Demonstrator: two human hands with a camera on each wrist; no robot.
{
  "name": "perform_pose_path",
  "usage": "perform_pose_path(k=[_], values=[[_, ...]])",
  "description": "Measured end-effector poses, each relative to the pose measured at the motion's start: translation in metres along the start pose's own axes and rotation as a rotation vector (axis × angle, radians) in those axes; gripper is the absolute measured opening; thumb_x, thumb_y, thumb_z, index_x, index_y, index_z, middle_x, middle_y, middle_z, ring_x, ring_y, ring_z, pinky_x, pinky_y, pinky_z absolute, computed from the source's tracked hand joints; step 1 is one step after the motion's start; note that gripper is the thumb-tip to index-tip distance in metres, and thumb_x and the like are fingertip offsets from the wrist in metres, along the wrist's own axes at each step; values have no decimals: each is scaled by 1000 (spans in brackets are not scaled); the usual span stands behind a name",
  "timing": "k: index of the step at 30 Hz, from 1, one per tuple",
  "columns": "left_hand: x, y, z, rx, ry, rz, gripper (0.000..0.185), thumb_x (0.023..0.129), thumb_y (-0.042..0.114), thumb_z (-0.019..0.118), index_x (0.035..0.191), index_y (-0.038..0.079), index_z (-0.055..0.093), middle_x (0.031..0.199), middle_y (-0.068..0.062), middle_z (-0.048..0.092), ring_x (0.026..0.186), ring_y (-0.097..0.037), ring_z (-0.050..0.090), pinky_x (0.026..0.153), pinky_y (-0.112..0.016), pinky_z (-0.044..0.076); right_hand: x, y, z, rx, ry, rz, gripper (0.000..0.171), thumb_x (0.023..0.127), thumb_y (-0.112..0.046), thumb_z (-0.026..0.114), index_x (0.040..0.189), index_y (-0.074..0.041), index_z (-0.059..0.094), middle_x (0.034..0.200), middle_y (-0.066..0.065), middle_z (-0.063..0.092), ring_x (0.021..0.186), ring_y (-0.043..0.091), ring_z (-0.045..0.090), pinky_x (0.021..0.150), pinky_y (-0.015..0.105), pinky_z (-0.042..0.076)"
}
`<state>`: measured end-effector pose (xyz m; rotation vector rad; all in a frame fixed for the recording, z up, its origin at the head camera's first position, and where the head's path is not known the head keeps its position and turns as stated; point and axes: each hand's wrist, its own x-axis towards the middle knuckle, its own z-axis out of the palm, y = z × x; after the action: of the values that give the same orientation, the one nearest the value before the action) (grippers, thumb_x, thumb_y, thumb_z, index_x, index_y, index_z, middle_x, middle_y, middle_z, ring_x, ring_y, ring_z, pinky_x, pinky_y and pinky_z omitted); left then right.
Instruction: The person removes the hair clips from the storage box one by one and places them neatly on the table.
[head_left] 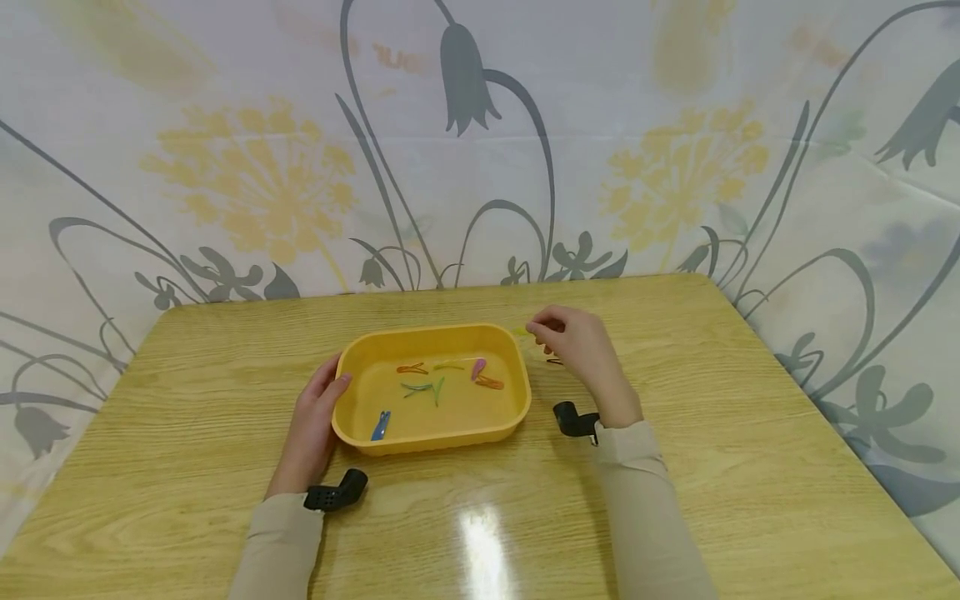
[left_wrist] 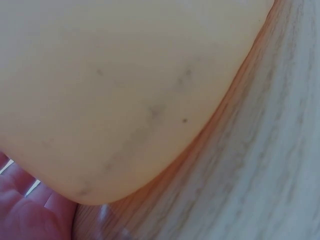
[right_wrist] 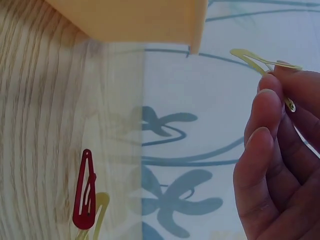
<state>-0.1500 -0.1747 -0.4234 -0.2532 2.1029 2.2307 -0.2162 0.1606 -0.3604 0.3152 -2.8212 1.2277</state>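
Head view: hands (head_left: 313, 417) (head_left: 576, 346) hold clip (head_left: 521, 332) and, seemingly, tub (head_left: 453, 421).

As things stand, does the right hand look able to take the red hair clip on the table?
Probably yes: the red hair clip lies near the right hand, with nothing visible on top of it. But that hand pinches a yellow clip, which may need releasing first.

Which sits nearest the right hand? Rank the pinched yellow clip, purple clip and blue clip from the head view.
1. Yellow clip: pinched in the right hand.
2. Purple clip: right side of the tray.
3. Blue clip: tray's near left corner.
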Motion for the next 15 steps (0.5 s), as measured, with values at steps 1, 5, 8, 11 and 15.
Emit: perform_pose_path(k=[1,5,8,11,15], values=[[0,0,0,2,0,0,51,98,34,41,146,21,27,149,4,27,132,-14,33,107,-33,32,0,1,-1,1,0,5,18,91,-31,57,97,-17,66,82,2,63,71,19,59,61,28,51],[0,0,0,-5,-2,5,51,98,33,41,145,21,27,149,3,27,131,-15,34,106,-31,34,0,6,-4,-12,-4,22,20,92,-32,56,98,-16,65,86,5,64,71,19,58,62,29,50],[0,0,0,-11,-1,5,51,98,33,42,145,21,28,149,3,27,131,-15,34,105,-29,34,0,9,-5,-14,-9,38,21,92,-32,55,99,-14,65,86,7,63,73,23,58,63,29,50],[1,-1,0,-17,-4,5,51,98,33,42,145,20,28,149,3,27,131,-15,34,105,-29,34,1,12,-5,-10,-9,47,21,92,-30,56,100,-13,65,86,7,63,74,25,58,63,30,49],[1,-1,0,-25,-9,13,50,98,32,41,145,20,28,148,2,27,131,-15,34,105,-28,35,3,19,-5,-29,-5,50,21,92,-30,56,100,-13,66,88,4,64,75,23,59,65,30,49]])
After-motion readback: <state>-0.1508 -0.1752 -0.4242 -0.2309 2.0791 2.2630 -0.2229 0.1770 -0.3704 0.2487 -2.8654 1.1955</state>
